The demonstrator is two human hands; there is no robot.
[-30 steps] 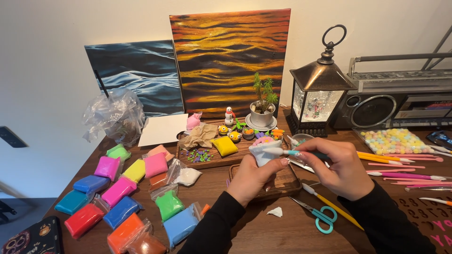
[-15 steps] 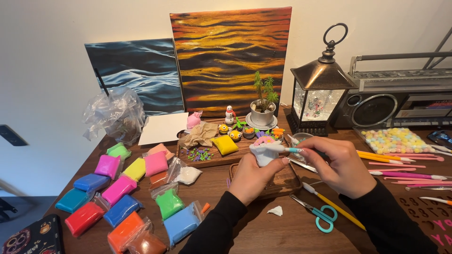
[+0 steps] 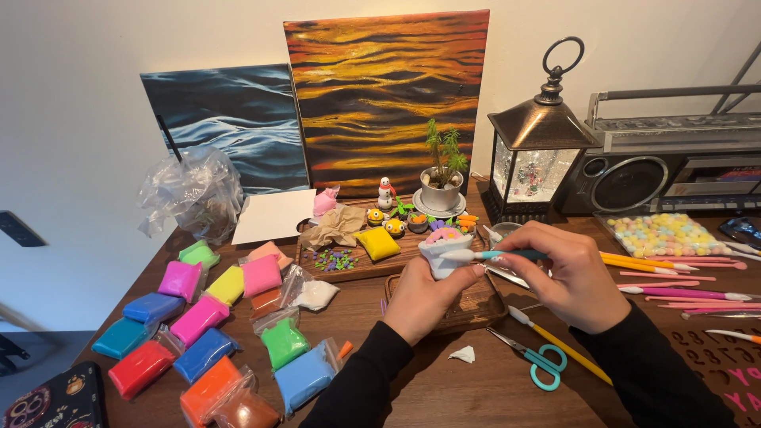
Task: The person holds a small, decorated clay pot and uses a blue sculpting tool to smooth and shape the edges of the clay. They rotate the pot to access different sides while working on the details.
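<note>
Head view: left hand (image 3: 426, 295) grips white clay piece (image 3: 442, 255) raised above worktop (image 3: 444, 388) middle, steadying it; right hand (image 3: 567, 273) pinches teal-handled tool (image 3: 495, 255), tip touching clay for detail work.

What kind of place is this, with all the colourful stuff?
Probably a home craft table for clay modelling. Bright clay packets in clear bags cover the brown wooden table, the left hand holds a small white clay model, and two wave paintings lean behind.

Small clear bags of coloured clay (image 3: 198, 317) lie spread over the table's left side: pink, yellow, blue, red, orange, green. A crumpled clear plastic bag (image 3: 190, 194) stands behind them by the blue painting. A clear box of pastel beads (image 3: 662, 234) sits right, before the radio.
</note>
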